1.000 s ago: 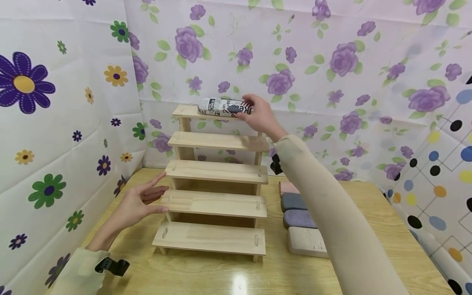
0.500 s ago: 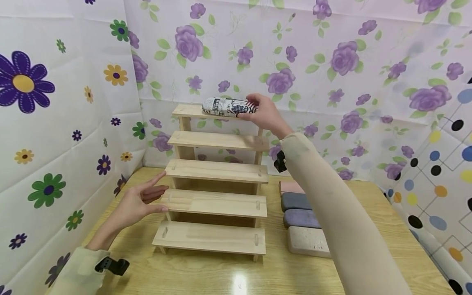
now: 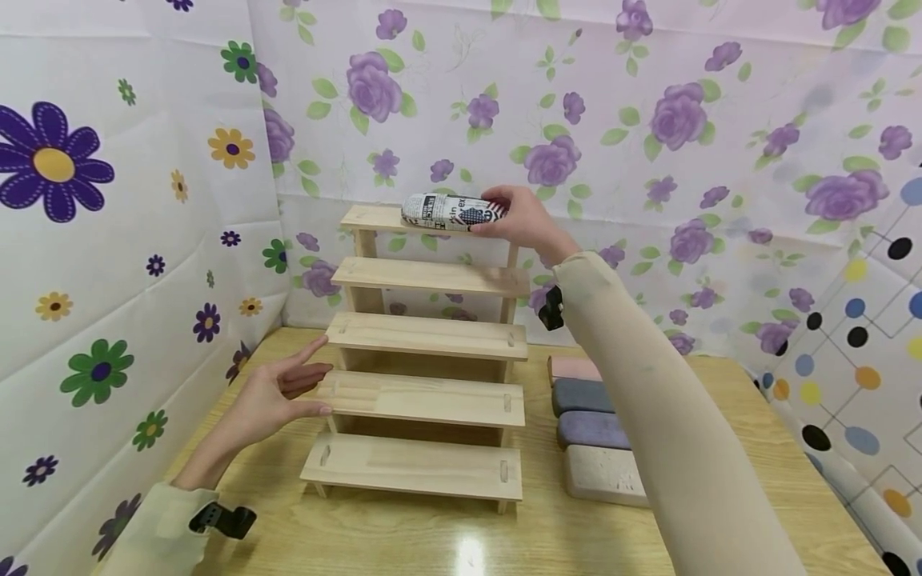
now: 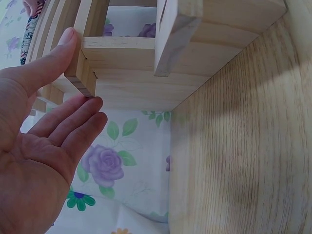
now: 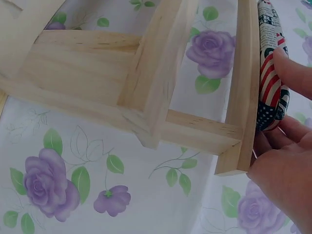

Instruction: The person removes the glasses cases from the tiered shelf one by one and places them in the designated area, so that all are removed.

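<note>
On the top board of a stepped wooden rack (image 3: pixel 425 331) lies a glasses case (image 3: pixel 450 211) with a newspaper and flag print. My right hand (image 3: pixel 529 224) holds its right end, thumb on the near side. In the right wrist view, the striped end of the case (image 5: pixel 272 85) shows between thumb and fingers; the fingertips are partly hidden behind it. At the rack's left side, my left hand (image 3: pixel 262 398) touches board ends with fairly straight fingers. The left wrist view shows the thumb (image 4: pixel 53 56) against a board end and the other fingertips at its corner.
Right of the rack, several more cases lie in a row on the wooden table (image 3: pixel 403 536): pink (image 3: pixel 572 368), blue-grey (image 3: pixel 582 395), purple (image 3: pixel 592 430) and whitish (image 3: pixel 605 474). My right forearm partly covers them. Flowered cloth (image 3: pixel 612 120) hangs close behind the rack.
The printed glasses case has slid a little to the right along the top board, with my right hand holding it. My left hand has stayed at the rack's left side.
</note>
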{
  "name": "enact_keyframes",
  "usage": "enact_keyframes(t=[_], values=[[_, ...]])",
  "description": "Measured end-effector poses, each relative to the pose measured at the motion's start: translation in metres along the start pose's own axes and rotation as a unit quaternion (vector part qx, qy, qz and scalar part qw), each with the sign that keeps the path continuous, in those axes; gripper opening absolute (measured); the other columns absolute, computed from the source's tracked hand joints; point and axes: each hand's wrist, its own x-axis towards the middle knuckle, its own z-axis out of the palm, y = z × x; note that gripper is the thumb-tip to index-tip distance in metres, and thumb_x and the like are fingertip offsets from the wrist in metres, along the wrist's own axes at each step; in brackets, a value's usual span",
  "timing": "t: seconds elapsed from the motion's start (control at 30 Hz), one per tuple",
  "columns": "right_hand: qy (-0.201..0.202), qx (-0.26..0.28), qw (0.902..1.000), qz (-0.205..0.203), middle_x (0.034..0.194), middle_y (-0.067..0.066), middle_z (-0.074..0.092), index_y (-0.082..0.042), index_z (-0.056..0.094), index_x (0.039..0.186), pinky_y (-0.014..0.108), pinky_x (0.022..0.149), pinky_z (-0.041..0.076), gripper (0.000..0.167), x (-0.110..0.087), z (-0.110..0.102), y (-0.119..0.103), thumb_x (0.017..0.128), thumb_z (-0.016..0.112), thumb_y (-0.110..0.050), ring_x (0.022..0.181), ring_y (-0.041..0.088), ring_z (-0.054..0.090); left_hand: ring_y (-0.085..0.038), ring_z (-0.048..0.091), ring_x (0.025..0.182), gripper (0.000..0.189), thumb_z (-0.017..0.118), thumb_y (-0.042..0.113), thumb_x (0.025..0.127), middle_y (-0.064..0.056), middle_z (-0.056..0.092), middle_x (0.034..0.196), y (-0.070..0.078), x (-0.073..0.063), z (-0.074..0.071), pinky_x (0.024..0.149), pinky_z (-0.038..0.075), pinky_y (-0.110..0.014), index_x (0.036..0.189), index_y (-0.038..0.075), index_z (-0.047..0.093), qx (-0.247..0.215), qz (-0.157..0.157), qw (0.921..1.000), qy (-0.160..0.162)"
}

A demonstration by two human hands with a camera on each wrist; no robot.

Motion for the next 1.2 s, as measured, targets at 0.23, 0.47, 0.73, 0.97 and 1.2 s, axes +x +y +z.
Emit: enact_keyframes(t=[0.23,0.47,0.73,0.97,1.2], values=[[0.001,0.016,0.9998,0.008,0.127,0.017,0.064,0.002,0.055,0.148,0.032,0.097,0.055,0.068,0.001,-0.002,0.003,0.089,0.087,-0.010,0.111,0.026,0.060,-0.039,0.063,0.127,0.103,0.093,0.006,0.080,-0.023,0.064,0.139,0.001,0.001,0.000,0.101,0.055,-0.044,0.166,0.023,0.038,-0.004,0.005,1.0000,0.000],[0.021,0.039,0.9990,0.008,0.127,0.014,0.066,0.000,0.059,0.145,0.032,0.098,0.055,0.067,-0.004,-0.002,0.003,0.086,0.089,-0.010,0.112,0.024,0.062,-0.038,0.063,0.127,0.102,0.092,0.007,0.081,-0.023,0.065,0.138,0.001,0.000,0.000,0.101,0.055,-0.045,0.166,0.024,0.038,-0.002,0.001,1.0000,0.001],[0.051,0.125,0.9908,-0.012,0.130,0.017,0.067,0.005,0.057,0.146,0.029,0.090,0.056,0.068,-0.018,0.004,0.007,0.086,0.087,-0.001,0.108,0.023,0.062,-0.039,0.063,0.127,0.101,0.092,0.008,0.082,-0.024,0.065,0.138,0.001,0.000,0.000,0.101,0.056,-0.036,0.165,0.026,0.038,0.000,0.000,1.0000,0.002],[0.072,0.162,0.9837,-0.029,0.129,0.015,0.068,0.004,0.058,0.146,0.028,0.087,0.053,0.068,-0.027,0.005,0.012,0.086,0.088,-0.004,0.102,0.021,0.060,-0.040,0.063,0.127,0.100,0.091,0.008,0.083,-0.025,0.064,0.138,0.000,-0.001,0.001,0.101,0.055,-0.041,0.166,0.025,0.038,0.001,0.003,1.0000,0.001],[0.078,0.176,0.9808,-0.031,0.138,0.010,0.065,0.001,0.058,0.147,0.032,0.104,0.051,0.067,-0.037,0.002,0.009,0.087,0.088,-0.007,0.118,0.021,0.060,-0.040,0.063,0.127,0.100,0.092,0.008,0.082,-0.025,0.063,0.139,0.001,-0.001,0.001,0.100,0.056,-0.035,0.165,0.024,0.038,-0.001,0.003,1.0000,0.002]])
